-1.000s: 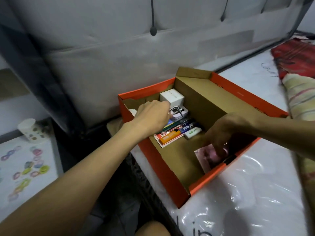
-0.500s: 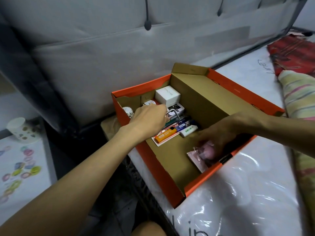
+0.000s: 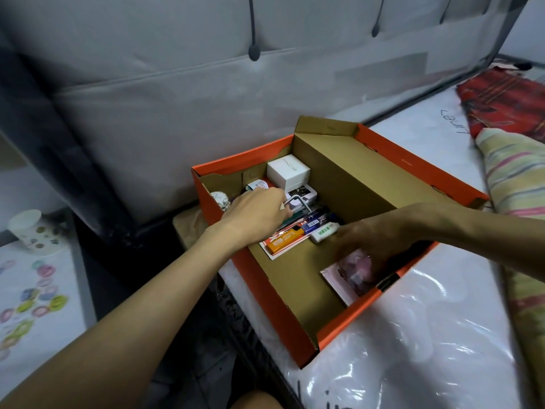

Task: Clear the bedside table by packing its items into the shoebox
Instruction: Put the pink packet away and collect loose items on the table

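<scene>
The orange shoebox [image 3: 274, 293] with a brown inside lies open on the plastic-wrapped mattress. At its far end are a white box [image 3: 288, 172], a metal hex key [image 3: 300, 202], pens, an orange lighter [image 3: 284, 241] and a white eraser [image 3: 324, 232]. My left hand [image 3: 256, 214] reaches over the left wall, and its curled fingers pinch the short end of the hex key. My right hand [image 3: 374, 240], blurred, is low inside the box at the near right wall and holds a pink packet [image 3: 352, 274] lying on the floor of the box.
The bedside table [image 3: 32, 293] with a white, ring-patterned cover stands at the left and carries a paper cup [image 3: 26, 228]. A grey padded headboard [image 3: 177, 98] rises behind the box. A striped pillow [image 3: 519, 184] and a red cloth [image 3: 501, 98] lie at the right.
My right hand has lowered the pink packet from upright to flat on the box floor. My left hand has pulled back a little toward the left wall, uncovering small items in the far corner.
</scene>
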Available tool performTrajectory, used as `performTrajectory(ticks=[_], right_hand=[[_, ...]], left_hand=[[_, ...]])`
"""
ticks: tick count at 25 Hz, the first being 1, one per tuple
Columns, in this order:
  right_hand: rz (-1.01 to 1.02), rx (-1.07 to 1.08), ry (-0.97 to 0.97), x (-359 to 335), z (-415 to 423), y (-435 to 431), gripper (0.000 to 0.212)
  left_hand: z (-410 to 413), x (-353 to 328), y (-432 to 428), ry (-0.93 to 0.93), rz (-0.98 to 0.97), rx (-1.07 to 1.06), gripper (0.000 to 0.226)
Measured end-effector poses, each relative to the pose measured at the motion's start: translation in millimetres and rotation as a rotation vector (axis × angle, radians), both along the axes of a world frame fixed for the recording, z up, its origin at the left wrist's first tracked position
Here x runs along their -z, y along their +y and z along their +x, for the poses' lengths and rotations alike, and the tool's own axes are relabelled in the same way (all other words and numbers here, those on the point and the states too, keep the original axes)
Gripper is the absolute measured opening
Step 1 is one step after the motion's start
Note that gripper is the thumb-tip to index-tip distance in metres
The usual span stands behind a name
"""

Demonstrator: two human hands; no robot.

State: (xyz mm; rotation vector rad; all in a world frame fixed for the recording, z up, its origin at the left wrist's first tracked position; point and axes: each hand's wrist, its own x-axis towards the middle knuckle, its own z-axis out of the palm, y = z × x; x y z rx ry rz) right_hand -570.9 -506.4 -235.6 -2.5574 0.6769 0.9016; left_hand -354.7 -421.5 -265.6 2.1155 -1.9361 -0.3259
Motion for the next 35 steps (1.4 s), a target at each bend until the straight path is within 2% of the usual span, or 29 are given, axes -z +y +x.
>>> performTrajectory(ticks=[2,4,5,6,8,10,11,13,15,20,26,31,35], right_hand=[[0.025,-0.016,0.056,3,1,8,0.058],[0.131,0.096,0.140,5,0,10,0.050],[0.167,0.137,0.110,2,0,10,0.046],[0.147,0.164,0.025,0,1,6,0.046],[0.136,0.278,-0.317,-6,6,0,0.051],[0.312,0.501,-0.717,-5,14,-5,0.055],[0.413,0.565,-0.850,-4,19,-3,0.053],[0.487,0.633,-0.962,1,27,-1,0.032],[0.483,0.698,-0.999,5,31,2,0.014],[0.512,0.814,-1.021,4,36,6,0.006],[0.467,0.819,-1.045,2,41,18,0.020],[0.535,0.897,-1.078,1,45,19,0.007],[0.647,1.031,-1.127,4,46,19,0.006]], left_hand=[[1,-2,0,0.047,0.016,-0.008,0.018],[1,-4,0,0.093,0.030,-0.006,0.016],[1,-6,0,0.123,0.036,-0.003,0.015],[1,-8,1,0.158,0.042,-0.002,0.014],[1,-12,2,0.251,0.062,-0.006,0.015],[1,-16,4,0.383,0.091,-0.012,0.017],[1,-20,5,0.451,0.111,-0.010,0.017],[2,-26,6,0.542,0.151,-0.006,0.016],[2,-29,7,0.569,0.175,-0.004,0.017],[3,-28,6,0.589,0.182,-0.008,0.017],[9,-28,7,0.650,0.168,0.025,0.017],[12,-28,6,0.707,0.187,0.004,0.025],[11,-28,5,0.860,0.259,0.002,0.027]])
